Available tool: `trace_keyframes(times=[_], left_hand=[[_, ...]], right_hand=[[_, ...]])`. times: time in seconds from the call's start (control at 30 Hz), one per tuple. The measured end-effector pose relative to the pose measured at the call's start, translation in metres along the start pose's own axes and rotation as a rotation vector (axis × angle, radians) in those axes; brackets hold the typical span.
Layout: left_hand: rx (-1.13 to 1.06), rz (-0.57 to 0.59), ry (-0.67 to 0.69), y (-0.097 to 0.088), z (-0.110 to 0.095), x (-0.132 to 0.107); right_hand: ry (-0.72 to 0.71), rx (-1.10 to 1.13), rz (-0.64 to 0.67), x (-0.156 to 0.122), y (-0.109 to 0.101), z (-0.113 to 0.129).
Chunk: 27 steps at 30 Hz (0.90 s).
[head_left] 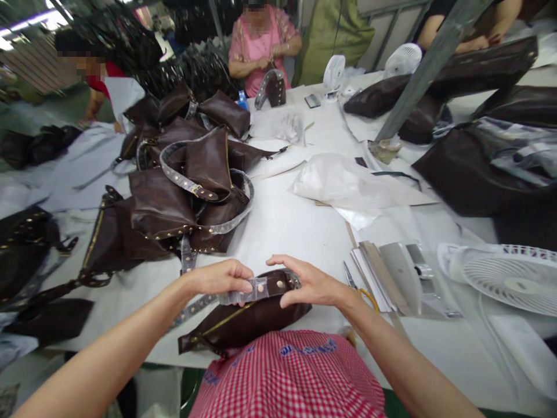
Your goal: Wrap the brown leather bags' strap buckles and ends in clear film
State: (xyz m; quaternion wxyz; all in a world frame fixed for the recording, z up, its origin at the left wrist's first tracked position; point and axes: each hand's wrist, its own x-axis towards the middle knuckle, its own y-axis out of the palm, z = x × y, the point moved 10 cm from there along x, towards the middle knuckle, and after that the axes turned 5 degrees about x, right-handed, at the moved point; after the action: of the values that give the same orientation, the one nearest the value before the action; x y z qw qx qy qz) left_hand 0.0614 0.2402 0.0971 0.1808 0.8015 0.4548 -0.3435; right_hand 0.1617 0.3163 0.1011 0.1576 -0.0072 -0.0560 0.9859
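Note:
A dark brown leather bag (243,325) lies on the white table (287,232) right in front of me, with a brass zip along its top. Its studded strap (265,287) is wrapped in clear plastic film. My left hand (220,278) holds the strap's near end, thumb on top of the film. My right hand (308,284) grips the strap's brown leather part, with the fingers curled over it. The film-covered strap trails off to the left of my left hand.
A heap of studded brown leather bags (183,186) fills the table's left side. Yellow-handled scissors (354,284), a stack of flat sheets (383,276) and a white fan (509,273) lie to my right. A white plastic bag (339,186) lies ahead. Co-workers sit beyond.

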Motion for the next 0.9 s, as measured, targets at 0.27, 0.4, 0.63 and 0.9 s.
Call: trace_keyframes(times=[0.27, 0.4, 0.63, 0.9], left_hand=[[-0.17, 0.011, -0.098, 0.015, -0.001, -0.016], [-0.14, 0.016, -0.145, 0.022, -0.01, -0.012], [0.077, -0.077, -0.233, 0.02, -0.006, 0.0], [0.186, -0.055, -0.062, 0.014, -0.021, 0.014]], right_hand=[[-0.054, 0.281, 0.025, 0.006, 0.02, -0.01], [-0.014, 0.319, 0.0, 0.004, 0.026, -0.013], [0.024, 0.255, -0.017, 0.002, 0.028, -0.011], [0.106, 0.386, -0.029, -0.002, 0.028, -0.027]])
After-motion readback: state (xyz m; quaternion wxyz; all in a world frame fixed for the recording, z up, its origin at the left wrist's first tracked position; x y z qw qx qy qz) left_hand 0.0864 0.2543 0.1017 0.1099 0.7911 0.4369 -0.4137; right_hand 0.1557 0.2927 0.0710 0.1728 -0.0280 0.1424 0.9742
